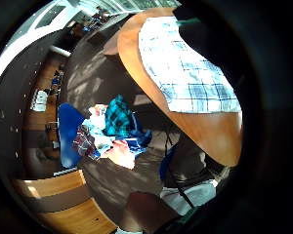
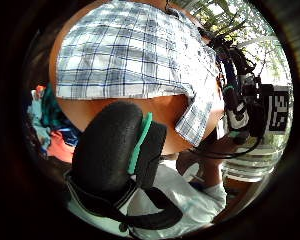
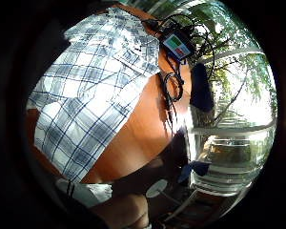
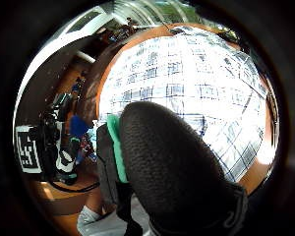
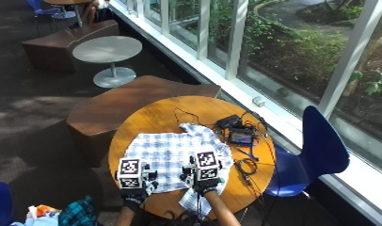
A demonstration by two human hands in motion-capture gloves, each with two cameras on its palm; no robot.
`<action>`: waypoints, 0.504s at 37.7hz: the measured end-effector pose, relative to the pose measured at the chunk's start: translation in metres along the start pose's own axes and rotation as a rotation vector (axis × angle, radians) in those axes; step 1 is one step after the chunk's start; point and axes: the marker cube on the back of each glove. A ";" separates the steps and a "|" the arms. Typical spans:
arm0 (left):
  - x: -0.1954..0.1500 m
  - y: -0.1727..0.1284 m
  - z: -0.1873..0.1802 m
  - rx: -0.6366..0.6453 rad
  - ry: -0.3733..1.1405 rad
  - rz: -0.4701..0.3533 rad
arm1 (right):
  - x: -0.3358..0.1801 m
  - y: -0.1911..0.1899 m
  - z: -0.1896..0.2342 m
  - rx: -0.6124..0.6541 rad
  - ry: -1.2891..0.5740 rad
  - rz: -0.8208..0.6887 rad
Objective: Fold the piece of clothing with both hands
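- Both hands hover at the near edge of the plaid shirt (image 5: 172, 155) on the round table (image 5: 153, 115).
- Left hand (image 5: 133, 192) and right hand (image 5: 205, 184): finger state cannot be told.

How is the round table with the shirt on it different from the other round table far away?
The wooden table is orange-brown; the far table is grey. The wooden table carries a checked shirt and cabled devices; the far table's top shows nothing. The wooden table looks larger. Both have round tops.
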 end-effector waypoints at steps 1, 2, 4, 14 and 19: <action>0.000 0.000 0.000 0.000 -0.001 0.000 | 0.000 0.000 0.000 0.000 -0.001 -0.001; 0.001 0.000 0.000 0.000 -0.003 0.001 | 0.000 0.001 -0.001 0.000 -0.002 -0.004; 0.002 0.000 0.000 -0.002 -0.005 0.006 | 0.000 0.002 -0.001 -0.001 -0.001 -0.006; 0.008 0.001 -0.010 0.017 0.007 0.041 | 0.008 0.009 -0.007 -0.002 0.013 0.005; 0.012 -0.001 -0.010 0.018 0.015 0.059 | 0.008 0.012 -0.010 -0.002 0.012 0.000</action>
